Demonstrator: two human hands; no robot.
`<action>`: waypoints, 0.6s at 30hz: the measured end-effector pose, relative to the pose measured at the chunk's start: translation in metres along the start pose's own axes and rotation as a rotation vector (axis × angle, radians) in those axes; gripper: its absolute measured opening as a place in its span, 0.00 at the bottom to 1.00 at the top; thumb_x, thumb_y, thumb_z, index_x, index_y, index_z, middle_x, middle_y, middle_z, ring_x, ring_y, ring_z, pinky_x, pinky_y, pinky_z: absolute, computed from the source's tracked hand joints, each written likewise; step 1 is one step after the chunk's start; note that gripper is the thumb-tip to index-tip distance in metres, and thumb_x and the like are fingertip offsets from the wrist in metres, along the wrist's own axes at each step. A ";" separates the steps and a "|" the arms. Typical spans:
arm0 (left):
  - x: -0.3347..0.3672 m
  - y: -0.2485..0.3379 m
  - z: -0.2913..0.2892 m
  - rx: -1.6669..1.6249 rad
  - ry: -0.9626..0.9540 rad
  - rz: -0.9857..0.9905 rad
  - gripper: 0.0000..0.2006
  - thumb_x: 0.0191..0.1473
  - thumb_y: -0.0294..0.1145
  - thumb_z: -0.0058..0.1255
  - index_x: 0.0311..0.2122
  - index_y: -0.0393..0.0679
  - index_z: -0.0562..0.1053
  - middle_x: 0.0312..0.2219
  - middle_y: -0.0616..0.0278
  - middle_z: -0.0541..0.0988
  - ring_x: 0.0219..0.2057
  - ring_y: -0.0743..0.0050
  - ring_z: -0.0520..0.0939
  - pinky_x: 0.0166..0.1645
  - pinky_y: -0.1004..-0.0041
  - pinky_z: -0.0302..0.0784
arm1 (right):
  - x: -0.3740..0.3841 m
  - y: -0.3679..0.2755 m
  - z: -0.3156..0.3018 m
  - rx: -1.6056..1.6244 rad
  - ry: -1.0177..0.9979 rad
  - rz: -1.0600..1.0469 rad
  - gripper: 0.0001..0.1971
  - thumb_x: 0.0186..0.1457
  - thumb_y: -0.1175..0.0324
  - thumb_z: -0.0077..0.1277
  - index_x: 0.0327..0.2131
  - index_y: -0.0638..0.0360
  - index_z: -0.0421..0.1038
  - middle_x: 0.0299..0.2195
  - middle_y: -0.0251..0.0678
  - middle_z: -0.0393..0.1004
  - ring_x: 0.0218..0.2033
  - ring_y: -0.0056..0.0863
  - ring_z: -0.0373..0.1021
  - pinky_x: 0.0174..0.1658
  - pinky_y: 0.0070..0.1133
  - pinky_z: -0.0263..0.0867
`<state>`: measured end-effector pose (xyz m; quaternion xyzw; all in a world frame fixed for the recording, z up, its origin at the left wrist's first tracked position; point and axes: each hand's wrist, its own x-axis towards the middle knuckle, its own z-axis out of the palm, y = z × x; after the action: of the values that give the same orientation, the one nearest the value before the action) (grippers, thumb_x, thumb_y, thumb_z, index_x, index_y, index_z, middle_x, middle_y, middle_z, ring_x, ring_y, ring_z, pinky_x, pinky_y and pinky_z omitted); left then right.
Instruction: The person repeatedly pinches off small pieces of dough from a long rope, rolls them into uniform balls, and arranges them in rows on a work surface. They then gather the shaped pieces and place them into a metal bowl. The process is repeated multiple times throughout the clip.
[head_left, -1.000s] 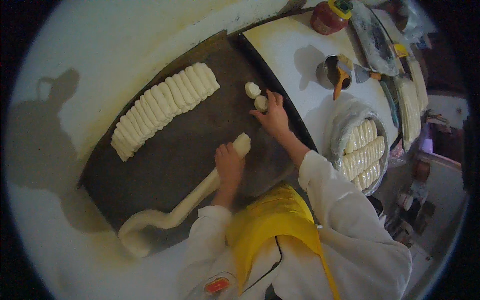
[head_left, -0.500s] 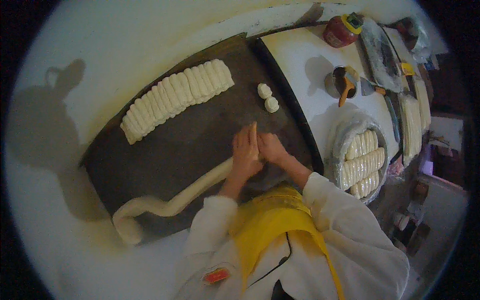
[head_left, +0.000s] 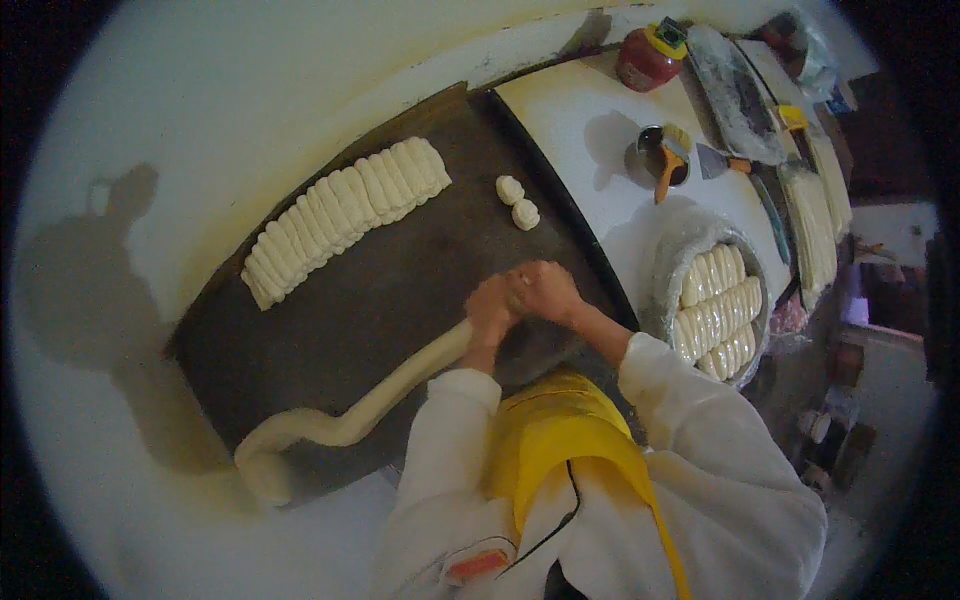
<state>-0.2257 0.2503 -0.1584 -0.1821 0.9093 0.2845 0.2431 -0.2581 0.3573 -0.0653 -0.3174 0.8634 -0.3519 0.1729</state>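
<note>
A long, thick rope of dough (head_left: 385, 388) bends across the dark work surface (head_left: 380, 290). At its right end, my left hand (head_left: 490, 308) is closed around it, slightly blurred. My right hand (head_left: 548, 290) is closed like a fist and pressed against the left one; whatever lies inside its fingers is hidden. Beyond both hands sit two small dough lumps (head_left: 518, 203), touching each other. Farther left, a slanting row of dough strips (head_left: 345, 215) lies packed side by side.
Right of the dark surface's raised edge, a round plastic-covered tray (head_left: 665, 300) holds glossy dough pieces. Behind it stand a metal cup (head_left: 652, 140) with an orange-handled brush (head_left: 668, 172), a scraper (head_left: 722, 163) and a red jar (head_left: 645, 62). A wall runs along the back left.
My right hand has turned and closed over beside the left. The left hand's fingers, stretched forward before, are now curled in. The whole view has shifted slightly.
</note>
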 end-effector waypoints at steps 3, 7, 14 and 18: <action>0.013 -0.018 0.003 -0.046 0.019 -0.072 0.14 0.51 0.43 0.67 0.41 0.50 0.84 0.38 0.54 0.88 0.43 0.47 0.88 0.49 0.52 0.84 | -0.014 -0.026 0.006 0.052 0.109 -0.068 0.16 0.61 0.58 0.62 0.44 0.60 0.79 0.44 0.50 0.82 0.43 0.46 0.79 0.51 0.37 0.74; 0.004 -0.039 0.009 -0.119 0.223 0.257 0.32 0.48 0.45 0.73 0.58 0.48 0.76 0.50 0.50 0.82 0.54 0.45 0.81 0.60 0.51 0.76 | -0.025 0.040 0.018 0.074 0.313 0.435 0.28 0.52 0.59 0.73 0.54 0.59 0.75 0.52 0.52 0.75 0.51 0.52 0.76 0.53 0.38 0.74; -0.048 -0.064 0.004 0.193 0.342 0.135 0.41 0.44 0.41 0.77 0.62 0.42 0.68 0.55 0.49 0.75 0.58 0.44 0.75 0.62 0.49 0.71 | 0.014 0.138 0.038 0.007 0.508 0.413 0.33 0.50 0.64 0.74 0.57 0.60 0.69 0.55 0.51 0.68 0.52 0.60 0.72 0.54 0.44 0.73; -0.042 -0.084 0.004 0.106 0.261 0.211 0.37 0.45 0.39 0.75 0.59 0.38 0.70 0.56 0.42 0.74 0.58 0.33 0.75 0.66 0.46 0.69 | 0.015 0.104 0.027 -0.229 0.628 0.351 0.30 0.52 0.64 0.72 0.55 0.63 0.70 0.55 0.51 0.72 0.49 0.58 0.74 0.52 0.44 0.74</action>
<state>-0.1507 0.1957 -0.1745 -0.1082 0.9608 0.2341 0.1013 -0.3000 0.3910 -0.1595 -0.0587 0.9494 -0.2982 -0.0794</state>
